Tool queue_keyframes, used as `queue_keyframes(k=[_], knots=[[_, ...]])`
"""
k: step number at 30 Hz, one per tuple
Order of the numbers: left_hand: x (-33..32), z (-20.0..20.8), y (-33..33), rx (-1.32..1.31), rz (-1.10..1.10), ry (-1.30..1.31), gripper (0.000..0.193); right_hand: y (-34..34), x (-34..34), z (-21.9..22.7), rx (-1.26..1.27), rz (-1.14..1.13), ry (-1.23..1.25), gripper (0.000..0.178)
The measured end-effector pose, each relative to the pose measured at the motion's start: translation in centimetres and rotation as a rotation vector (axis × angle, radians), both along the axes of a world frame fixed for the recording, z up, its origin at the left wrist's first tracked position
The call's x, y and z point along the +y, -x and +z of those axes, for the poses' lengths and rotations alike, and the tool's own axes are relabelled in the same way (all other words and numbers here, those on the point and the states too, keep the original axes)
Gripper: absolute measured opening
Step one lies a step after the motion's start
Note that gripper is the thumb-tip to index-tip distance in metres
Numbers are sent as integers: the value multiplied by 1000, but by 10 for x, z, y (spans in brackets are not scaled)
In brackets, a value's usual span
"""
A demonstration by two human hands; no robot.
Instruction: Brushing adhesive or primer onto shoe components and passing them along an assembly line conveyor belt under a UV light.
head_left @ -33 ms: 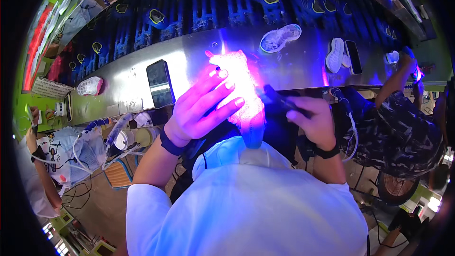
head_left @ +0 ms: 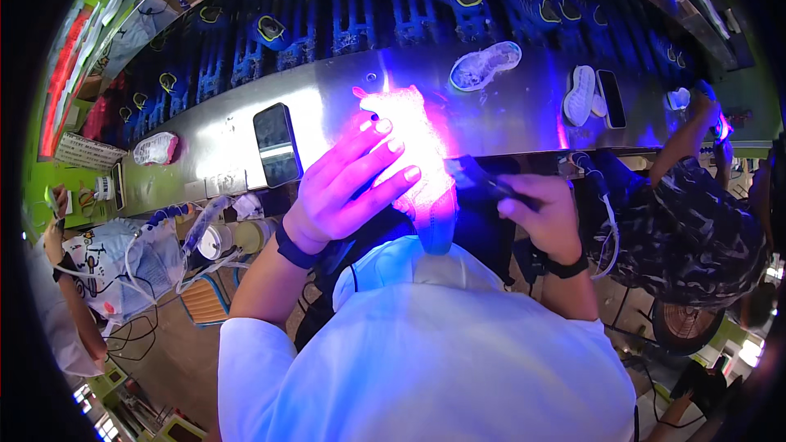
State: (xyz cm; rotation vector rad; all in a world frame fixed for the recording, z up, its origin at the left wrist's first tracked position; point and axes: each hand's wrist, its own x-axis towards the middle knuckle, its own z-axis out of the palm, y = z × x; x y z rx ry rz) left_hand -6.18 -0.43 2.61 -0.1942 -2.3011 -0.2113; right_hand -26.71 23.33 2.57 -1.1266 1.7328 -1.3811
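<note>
My left hand [head_left: 356, 184] lies over a shoe [head_left: 426, 168], its fingers spread apart across the side and holding it. Intense pink and violet light washes out most of the shoe's surface; its nearer end looks bluish grey. To the right, my right hand [head_left: 544, 209] grips the handle of a dark brush-like tool [head_left: 483, 178]. The head of that tool is at the shoe's right side, blurred, and I cannot tell whether it touches.
A metal ledge [head_left: 221, 139] runs across, bearing a phone [head_left: 277, 143] and a pale shoe [head_left: 485, 65]. White soles [head_left: 580, 96] lie beside another phone [head_left: 611, 98]. Behind, a dark slatted conveyor [head_left: 352, 12] carries several shoes. Co-workers sit at left [head_left: 106, 278] and right [head_left: 688, 229].
My right hand and the dark tool have shifted slightly nearer to me along the shoe's right side. My left hand and the shoe stay almost in place.
</note>
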Motion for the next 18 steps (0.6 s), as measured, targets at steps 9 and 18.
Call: queue_keyframes(k=[9, 18], knots=[[12, -10, 10, -60, 53, -96, 33, 13, -8, -4, -42, -22, -61, 31], [24, -16, 15, -115, 131, -245, 56, 18, 7, -18, -162, -24, -74, 33]])
